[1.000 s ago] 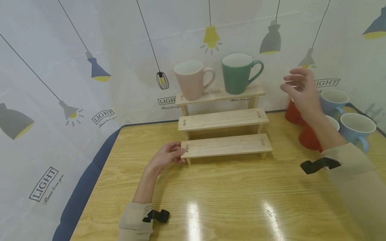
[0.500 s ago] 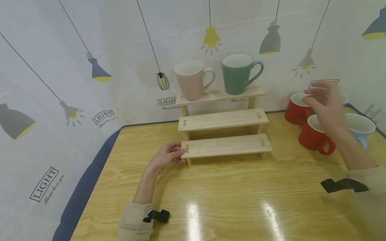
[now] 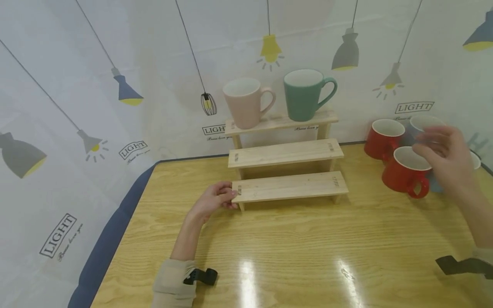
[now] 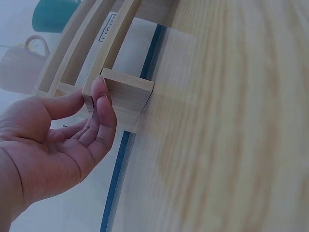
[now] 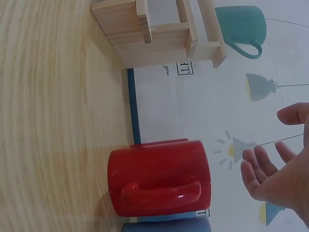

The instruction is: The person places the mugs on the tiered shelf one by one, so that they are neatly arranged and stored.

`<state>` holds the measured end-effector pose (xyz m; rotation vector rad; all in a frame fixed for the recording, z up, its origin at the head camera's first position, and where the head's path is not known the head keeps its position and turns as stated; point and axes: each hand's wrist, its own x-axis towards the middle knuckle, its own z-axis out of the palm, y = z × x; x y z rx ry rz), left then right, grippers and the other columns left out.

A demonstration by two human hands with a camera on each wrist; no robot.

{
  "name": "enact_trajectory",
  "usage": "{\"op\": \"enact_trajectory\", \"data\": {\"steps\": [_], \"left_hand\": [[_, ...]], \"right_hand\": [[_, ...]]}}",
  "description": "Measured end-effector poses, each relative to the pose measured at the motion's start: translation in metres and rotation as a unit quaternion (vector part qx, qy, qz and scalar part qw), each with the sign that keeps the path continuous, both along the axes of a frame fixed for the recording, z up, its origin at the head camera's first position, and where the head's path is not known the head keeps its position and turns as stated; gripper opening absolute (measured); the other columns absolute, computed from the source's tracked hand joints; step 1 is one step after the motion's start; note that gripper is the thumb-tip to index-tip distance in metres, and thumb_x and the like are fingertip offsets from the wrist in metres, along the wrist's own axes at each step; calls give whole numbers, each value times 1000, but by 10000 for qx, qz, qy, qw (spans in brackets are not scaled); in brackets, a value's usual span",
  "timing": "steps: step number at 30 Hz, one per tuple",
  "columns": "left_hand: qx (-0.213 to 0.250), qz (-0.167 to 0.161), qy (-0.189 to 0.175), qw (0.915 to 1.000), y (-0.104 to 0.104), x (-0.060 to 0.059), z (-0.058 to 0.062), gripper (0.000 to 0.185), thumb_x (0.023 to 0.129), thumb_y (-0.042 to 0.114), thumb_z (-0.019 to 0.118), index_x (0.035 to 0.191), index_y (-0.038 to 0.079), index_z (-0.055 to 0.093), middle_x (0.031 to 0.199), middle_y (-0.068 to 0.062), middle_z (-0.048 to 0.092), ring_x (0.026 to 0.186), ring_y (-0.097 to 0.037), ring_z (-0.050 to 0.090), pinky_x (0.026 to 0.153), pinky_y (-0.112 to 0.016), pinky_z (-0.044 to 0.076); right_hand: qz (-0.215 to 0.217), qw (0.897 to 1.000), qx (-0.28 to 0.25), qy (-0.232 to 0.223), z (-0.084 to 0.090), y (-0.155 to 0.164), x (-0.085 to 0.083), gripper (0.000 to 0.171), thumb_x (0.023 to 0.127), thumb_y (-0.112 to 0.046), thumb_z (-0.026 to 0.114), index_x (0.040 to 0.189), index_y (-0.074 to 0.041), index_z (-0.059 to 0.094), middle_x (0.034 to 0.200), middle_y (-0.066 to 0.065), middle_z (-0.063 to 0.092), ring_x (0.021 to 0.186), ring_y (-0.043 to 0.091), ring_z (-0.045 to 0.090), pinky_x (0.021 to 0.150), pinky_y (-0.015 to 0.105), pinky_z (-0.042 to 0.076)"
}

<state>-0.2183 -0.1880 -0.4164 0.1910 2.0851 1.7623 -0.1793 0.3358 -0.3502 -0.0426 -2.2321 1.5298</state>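
Observation:
My left hand (image 3: 226, 197) pinches the left end of the lowest step of a three-step wooden rack (image 3: 289, 187); the left wrist view shows thumb and fingers of that left hand (image 4: 94, 99) against the step's end block (image 4: 128, 96). A pink mug (image 3: 244, 102) and a green mug (image 3: 304, 95) stand on the top step. My right hand (image 3: 437, 149) hovers, blurred, with fingers spread, just above the nearer red mug (image 3: 402, 175) and holds nothing. In the right wrist view the right hand (image 5: 275, 169) is apart from the red mug (image 5: 159, 176).
A second red mug (image 3: 381, 137) and a blue mug (image 3: 420, 123) stand behind the near red one; another blue mug (image 3: 476, 160) is mostly hidden by my hand. The wooden table (image 3: 292, 256) ends at a lamp-printed backdrop (image 3: 115, 85).
My right hand has come down and to the right, from beside the green mug to just over the near red mug. The left hand has stayed on the rack.

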Motion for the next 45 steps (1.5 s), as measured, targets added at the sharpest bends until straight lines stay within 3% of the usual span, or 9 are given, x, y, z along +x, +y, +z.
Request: {"op": "enact_trajectory", "data": {"steps": [6, 17, 25, 27, 29, 32, 35, 43, 45], "left_hand": [[5, -7, -36, 10000, 2, -1, -2, 57, 104, 8, 56, 149, -14, 28, 110, -14, 58, 78, -15, 67, 81, -31, 58], [41, 33, -20, 10000, 5, 0, 1, 56, 104, 6, 55, 149, -14, 27, 106, -12, 58, 76, -14, 67, 75, -25, 56], [108, 34, -37, 9999, 3, -1, 0, 56, 105, 5, 54, 149, -14, 26, 105, -11, 58, 75, -14, 67, 75, -26, 57], [129, 29, -48, 9999, 3, -1, 0, 56, 105, 5, 54, 149, -14, 26, 105, -11, 57, 75, -14, 67, 75, -26, 57], [139, 16, -43, 9999, 2, -1, -1, 56, 105, 5, 54, 149, -14, 25, 105, -11, 58, 75, -13, 67, 75, -25, 57], [114, 5, -47, 9999, 1, 0, 0, 57, 105, 5, 53, 150, -14, 24, 111, -15, 58, 76, -13, 67, 75, -25, 57], [84, -6, -31, 10000, 1, 0, 1, 57, 105, 5, 53, 151, -14, 24, 112, -16, 58, 76, -13, 67, 75, -25, 56], [57, 22, -26, 10000, 2, 0, 1, 56, 105, 5, 53, 150, -13, 25, 108, -13, 58, 76, -12, 67, 75, -25, 57], [81, 26, -24, 10000, 1, 0, 0, 56, 105, 4, 53, 150, -14, 25, 106, -12, 59, 75, -12, 67, 75, -25, 57]], "right_hand": [[-59, 9997, 184, -155, -9, 8, 9, 37, 101, -11, 60, 127, -34, 46, 113, -20, 53, 104, -5, 50, 88, 3, 38], [-346, 9958, 538, -650, -26, 29, 16, 25, 102, -20, 60, 116, -37, 50, 107, -21, 48, 94, -11, 47, 74, 1, 37], [-256, 9952, 411, -851, -33, 40, 14, 14, 99, -10, 61, 104, -22, 55, 95, -21, 51, 84, -10, 50, 69, 2, 38], [-388, 9905, 681, -1133, -34, 41, 14, 7, 101, -16, 60, 104, -16, 54, 96, -17, 51, 82, -7, 47, 66, 4, 37], [-474, 9833, 1001, -1446, -35, 42, 16, 18, 102, -22, 58, 108, -6, 52, 97, -10, 53, 80, -3, 46, 66, 11, 37], [-384, 9768, 1321, -1639, -39, 45, 17, 33, 103, -27, 57, 110, 5, 49, 88, -15, 55, 75, -4, 46, 63, 13, 37], [-89, 9820, 1134, -1505, -44, 49, 15, 35, 102, -22, 59, 108, 12, 52, 77, -28, 53, 69, -8, 50, 60, 9, 42], [360, 9798, 923, -1735, -51, 53, 13, 33, 101, -21, 62, 93, 10, 67, 76, -27, 59, 65, -4, 60, 59, 13, 50], [414, 9732, 980, -2040, -52, 55, 12, 38, 102, -28, 61, 97, 9, 69, 76, -27, 60, 67, -6, 60, 70, 20, 51]]}}
